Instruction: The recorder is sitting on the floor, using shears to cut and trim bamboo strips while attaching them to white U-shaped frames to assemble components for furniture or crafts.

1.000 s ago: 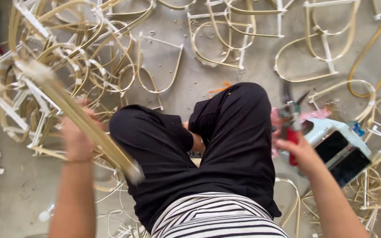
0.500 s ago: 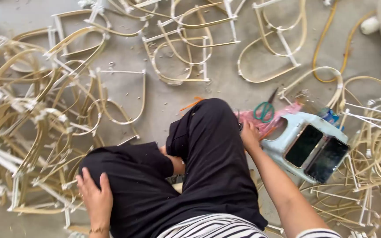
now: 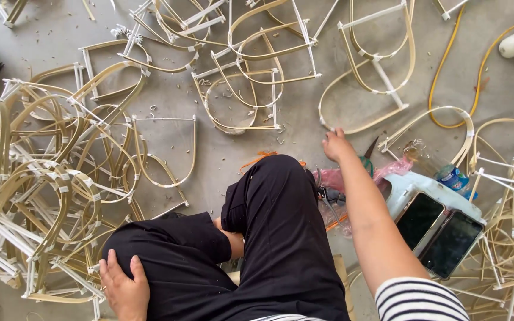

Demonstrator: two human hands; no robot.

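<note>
I sit cross-legged on a concrete floor in black trousers (image 3: 281, 238). My left hand (image 3: 123, 286) lies flat on my left thigh and holds nothing. My right hand (image 3: 335, 144) is stretched forward over my right knee, fingers apart and empty, close to the lower edge of a bent bamboo loop frame (image 3: 369, 89) with white-taped cross pieces. Green-handled scissors (image 3: 367, 159) lie just right of that hand on a pink plastic bag (image 3: 391, 171).
A tangled pile of bamboo frames (image 3: 43, 190) fills the left side, and more frames (image 3: 251, 77) lie ahead. A pale blue stool (image 3: 408, 189) by my right arm carries two dark phones (image 3: 438, 233). A bottle (image 3: 441, 171) and a yellow cord (image 3: 447, 89) lie at right.
My left hand has let go of the bamboo piece it held up and dropped onto my thigh. My right hand has left the red tool by the stool and reached forward toward the frame.
</note>
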